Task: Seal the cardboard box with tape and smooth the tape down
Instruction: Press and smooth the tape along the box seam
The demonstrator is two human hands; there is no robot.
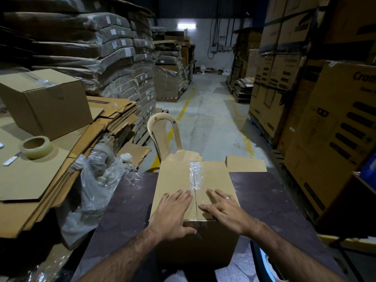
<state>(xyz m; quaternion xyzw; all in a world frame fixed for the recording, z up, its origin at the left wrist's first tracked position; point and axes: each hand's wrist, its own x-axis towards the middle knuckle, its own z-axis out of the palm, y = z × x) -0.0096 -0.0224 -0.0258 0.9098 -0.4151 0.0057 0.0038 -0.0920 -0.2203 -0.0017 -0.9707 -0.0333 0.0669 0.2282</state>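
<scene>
A brown cardboard box (175, 180) stands on a dark table (126, 200) right in front of me. Its top flaps are closed, and a strip of clear tape (195, 176) runs along the centre seam and over the near edge. My left hand (173, 214) lies flat on the left flap, fingers spread, thumb hooked over the near edge. My right hand (220, 208) lies flat on the right flap beside the seam, a ring on one finger. Neither hand holds anything. A roll of clear tape (36, 147) sits on flat cardboard far to the left.
A stack of flattened cardboard (40, 180) and a sealed box (46, 102) fill the left side. Crumpled plastic wrap (97, 184) hangs at the table's left edge. A beige plastic chair (164, 137) stands behind the box. Tall printed cartons (325, 119) line the right.
</scene>
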